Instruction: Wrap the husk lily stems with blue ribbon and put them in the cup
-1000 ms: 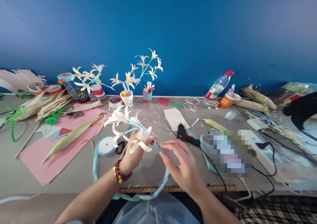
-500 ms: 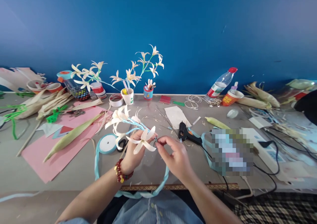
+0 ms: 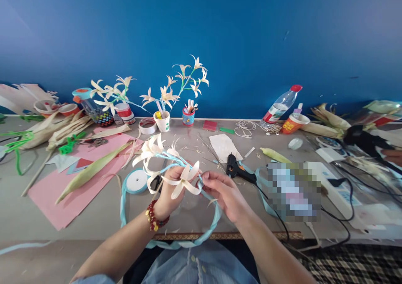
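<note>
My left hand (image 3: 172, 187), with a beaded bracelet at the wrist, is closed round the blue-wrapped stem of an artificial flower spray (image 3: 184, 180). The white petals spread above and to the left of the fingers. My right hand (image 3: 224, 192) is closed in a pinch at the stem's right end, on a light blue ribbon (image 3: 216, 219). From there the ribbon loops down past my lap and up to its spool (image 3: 136, 181), left of my hands. Part of the stem is hidden behind the front flower and my fingers.
A black glue gun (image 3: 240, 170) lies right of my hands, near a power strip (image 3: 329, 187) and cables. Pink paper (image 3: 84, 187) with a corn husk (image 3: 91, 173) lies left. Finished flowers (image 3: 166, 96) stand behind in a cup (image 3: 162, 122). Another person's hand (image 3: 392, 156) shows far right.
My right hand has shifted slightly right, and the ribbon loop beneath it has swung right. At the far right, a black object has come further in, with another person's hand beside it.
</note>
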{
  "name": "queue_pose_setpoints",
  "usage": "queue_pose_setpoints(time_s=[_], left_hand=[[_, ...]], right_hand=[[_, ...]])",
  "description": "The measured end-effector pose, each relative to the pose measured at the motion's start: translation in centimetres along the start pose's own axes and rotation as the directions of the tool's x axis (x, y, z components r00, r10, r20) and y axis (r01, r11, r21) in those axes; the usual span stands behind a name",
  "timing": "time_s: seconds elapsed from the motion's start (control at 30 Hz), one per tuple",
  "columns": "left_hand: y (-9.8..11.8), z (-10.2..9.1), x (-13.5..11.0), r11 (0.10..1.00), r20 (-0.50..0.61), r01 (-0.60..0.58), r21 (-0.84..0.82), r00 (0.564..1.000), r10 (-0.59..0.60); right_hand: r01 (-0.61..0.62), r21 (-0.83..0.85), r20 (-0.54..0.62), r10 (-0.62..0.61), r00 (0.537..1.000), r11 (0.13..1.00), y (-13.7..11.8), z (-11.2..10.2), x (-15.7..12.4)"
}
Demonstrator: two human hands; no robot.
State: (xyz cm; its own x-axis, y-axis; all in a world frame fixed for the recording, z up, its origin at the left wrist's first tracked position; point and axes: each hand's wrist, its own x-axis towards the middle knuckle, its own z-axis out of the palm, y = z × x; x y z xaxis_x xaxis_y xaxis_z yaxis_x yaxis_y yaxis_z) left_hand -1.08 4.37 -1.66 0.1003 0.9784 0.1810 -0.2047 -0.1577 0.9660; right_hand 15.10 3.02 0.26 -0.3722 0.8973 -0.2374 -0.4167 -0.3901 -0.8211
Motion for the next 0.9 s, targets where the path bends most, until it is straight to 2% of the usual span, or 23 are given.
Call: queue_pose_setpoints(time_s=[0.17,0.37,0.57,0.77,0.9], left_hand=[[1.0,0.6,0.1,0.996,0.032,0.060,-0.065,0.998,-0.058],[0.4,0.4,0.1,0.980,0.106,0.102,-0.168,0.991,-0.085],[0.2,0.1,0.2,0.998,0.024,0.021,-0.059,1.000,-0.020],[0.7,0.4,0.2,1.000,-0.028,0.018,0.000,0.999,-0.018],[0.4,0.2,0.1,0.997,0.020,0.063,-0.039,0.998,-0.062]], right_hand=[[-0.049,0.010,0.028,0.048,0.998,0.999,-0.4,0.2,0.2],[-0.081,-0.022,0.073,0.082,0.994,0.996,-0.5,-0.1,0.2],[-0.151,0.038,0.117,0.146,0.982,0.988,-0.4,-1.1,0.2],[-0.116,0.016,0.114,0.113,0.987,0.993,-0.4,-0.7,0.1],[-0.119,0.032,0.157,0.112,0.981,0.992,-0.2,-0.7,0.0]])
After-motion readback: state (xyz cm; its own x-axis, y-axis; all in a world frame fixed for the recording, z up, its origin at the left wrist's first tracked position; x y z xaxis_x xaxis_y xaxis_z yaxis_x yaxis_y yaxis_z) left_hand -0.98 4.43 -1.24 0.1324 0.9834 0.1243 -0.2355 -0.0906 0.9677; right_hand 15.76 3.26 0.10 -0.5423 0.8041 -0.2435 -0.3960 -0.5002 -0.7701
